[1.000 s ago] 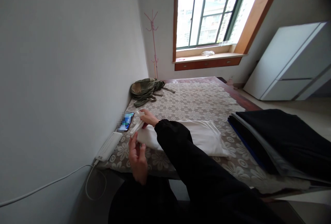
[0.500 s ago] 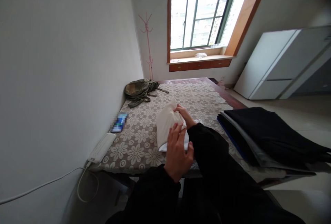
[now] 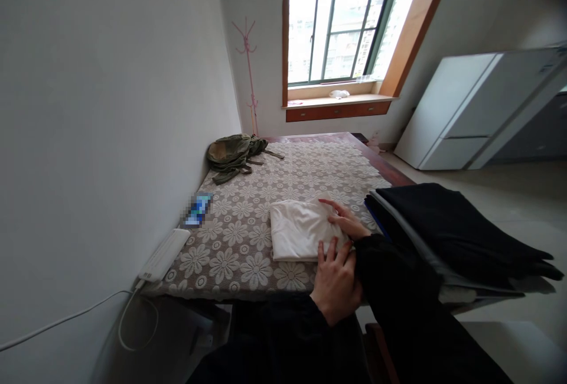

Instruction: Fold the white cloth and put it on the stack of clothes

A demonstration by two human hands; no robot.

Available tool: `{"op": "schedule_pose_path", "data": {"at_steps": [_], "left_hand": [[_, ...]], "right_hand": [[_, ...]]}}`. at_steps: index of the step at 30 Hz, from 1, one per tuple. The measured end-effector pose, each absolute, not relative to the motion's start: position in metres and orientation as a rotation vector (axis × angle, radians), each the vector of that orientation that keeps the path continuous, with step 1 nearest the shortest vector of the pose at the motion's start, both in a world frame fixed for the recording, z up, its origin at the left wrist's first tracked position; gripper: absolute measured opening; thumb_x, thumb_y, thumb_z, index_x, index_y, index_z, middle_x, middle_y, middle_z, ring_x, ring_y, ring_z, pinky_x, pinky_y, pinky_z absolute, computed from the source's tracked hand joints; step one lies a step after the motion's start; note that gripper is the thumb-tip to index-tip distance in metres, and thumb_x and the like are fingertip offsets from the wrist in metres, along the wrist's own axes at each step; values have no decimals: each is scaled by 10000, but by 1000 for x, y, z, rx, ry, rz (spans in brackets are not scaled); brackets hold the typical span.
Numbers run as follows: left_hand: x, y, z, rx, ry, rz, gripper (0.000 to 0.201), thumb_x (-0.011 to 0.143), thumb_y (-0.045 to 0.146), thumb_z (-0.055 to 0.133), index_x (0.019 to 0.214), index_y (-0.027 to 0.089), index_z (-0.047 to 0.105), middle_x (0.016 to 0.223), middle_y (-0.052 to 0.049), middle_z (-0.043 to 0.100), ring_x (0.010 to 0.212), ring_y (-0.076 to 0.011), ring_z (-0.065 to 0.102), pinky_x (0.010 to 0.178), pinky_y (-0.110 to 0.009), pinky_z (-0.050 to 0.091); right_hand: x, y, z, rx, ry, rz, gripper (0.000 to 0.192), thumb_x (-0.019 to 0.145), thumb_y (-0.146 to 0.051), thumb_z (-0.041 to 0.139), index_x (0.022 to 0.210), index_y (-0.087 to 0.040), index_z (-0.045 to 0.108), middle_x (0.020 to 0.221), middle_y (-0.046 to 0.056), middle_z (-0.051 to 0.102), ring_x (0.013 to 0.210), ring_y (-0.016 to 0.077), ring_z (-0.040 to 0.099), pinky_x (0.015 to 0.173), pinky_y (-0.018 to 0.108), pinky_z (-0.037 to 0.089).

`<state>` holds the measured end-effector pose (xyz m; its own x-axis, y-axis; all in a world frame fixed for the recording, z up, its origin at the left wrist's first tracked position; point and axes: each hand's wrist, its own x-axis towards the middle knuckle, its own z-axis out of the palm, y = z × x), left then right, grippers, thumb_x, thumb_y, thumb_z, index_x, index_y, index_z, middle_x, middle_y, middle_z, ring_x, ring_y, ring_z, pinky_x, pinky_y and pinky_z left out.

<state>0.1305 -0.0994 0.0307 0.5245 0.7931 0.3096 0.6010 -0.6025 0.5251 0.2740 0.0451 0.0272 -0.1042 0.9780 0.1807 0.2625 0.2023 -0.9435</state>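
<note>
Bed (image 3: 310, 165) fills the middle of the view, pushed against the wall on the left and covered by a brown spread with a white flower pattern. Window (image 3: 341, 18) sits behind it on the far wall, with a wooden sill below. White cabinet (image 3: 469, 112) stands on the floor to the right, well apart from the bed. Stack of dark folded clothes (image 3: 447, 230) lies on the bed's near right corner, a blue edge showing on its left side. Green backpack (image 3: 234, 153) is slumped at the far left of the bed by the wall. Pink coat stand (image 3: 248, 71) stands in the corner behind it. Folded white cloth (image 3: 301, 230) lies flat on the spread near the front edge, just left of the dark stack and not touching it. Left hand (image 3: 336, 280) is open, palm down, fingers spread, fingertips resting on the near right edge of the cloth; nothing pinched. Right hand (image 3: 345, 218) is also open and flat, pressing on the cloth's right side, fingers pointing left; no grasp. Both sleeves are black. White power strip (image 3: 163, 254) lies at the bed's near left edge, its cable dropping to the floor. Phone (image 3: 198, 210) lies screen up beside the wall, just beyond the strip.
</note>
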Motion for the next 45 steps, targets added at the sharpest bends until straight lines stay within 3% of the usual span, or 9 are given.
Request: {"op": "schedule_pose_path", "data": {"at_steps": [5, 10, 14, 22, 31, 45], "left_hand": [[127, -102, 38, 2543, 1175, 620, 639, 965, 390, 422, 1555, 149, 386, 1660, -85, 339, 1557, -331, 163, 1288, -574, 92], [133, -101, 42, 2591, 1141, 607, 679, 947, 370, 423, 1578, 137, 338, 1668, -101, 313, 1552, -345, 164, 1275, -580, 123], [138, -99, 36, 2602, 1141, 614, 676, 935, 362, 434, 1569, 138, 363, 1627, -130, 379, 1539, -359, 195, 1266, -590, 134], [139, -98, 28, 2647, 1159, 614, 701, 911, 315, 458, 1584, 154, 343, 1631, -135, 368, 1538, -361, 188, 1258, -585, 142], [140, -99, 25, 2660, 1133, 644, 706, 892, 274, 475, 1580, 171, 354, 1610, -118, 409, 1536, -349, 194, 1262, -594, 114], [136, -99, 20, 2733, 1132, 652, 604, 986, 390, 419, 1550, 175, 402, 1554, -89, 483, 1519, -299, 217, 1261, -539, 219]], "right_hand": [[282, 57, 13, -1276, -1653, 864, 681, 642, -194, 546, 1308, -212, 687, 1446, 45, 616, 1423, 280, 465, 1255, 453, 249], [296, 61, 7, -1368, -1723, 789, 725, 698, -202, 538, 1419, -219, 606, 1515, 31, 556, 1464, 275, 424, 1259, 449, 266], [298, 59, 2, -1481, -1783, 634, 717, 725, -184, 516, 1437, -214, 591, 1506, 41, 565, 1494, 285, 377, 1254, 462, 290], [298, 55, -2, -1528, -1790, 523, 690, 751, -191, 524, 1438, -179, 592, 1503, 90, 560, 1455, 267, 441, 1234, 411, 331], [303, 56, -7, -1548, -1671, 572, 668, 741, -187, 502, 1395, -183, 638, 1452, 69, 615, 1447, 236, 456, 1241, 396, 308], [302, 45, -5, -1656, -1696, 472, 627, 786, -221, 527, 1404, -203, 634, 1487, 85, 580, 1428, 243, 479, 1205, 362, 356]]}}
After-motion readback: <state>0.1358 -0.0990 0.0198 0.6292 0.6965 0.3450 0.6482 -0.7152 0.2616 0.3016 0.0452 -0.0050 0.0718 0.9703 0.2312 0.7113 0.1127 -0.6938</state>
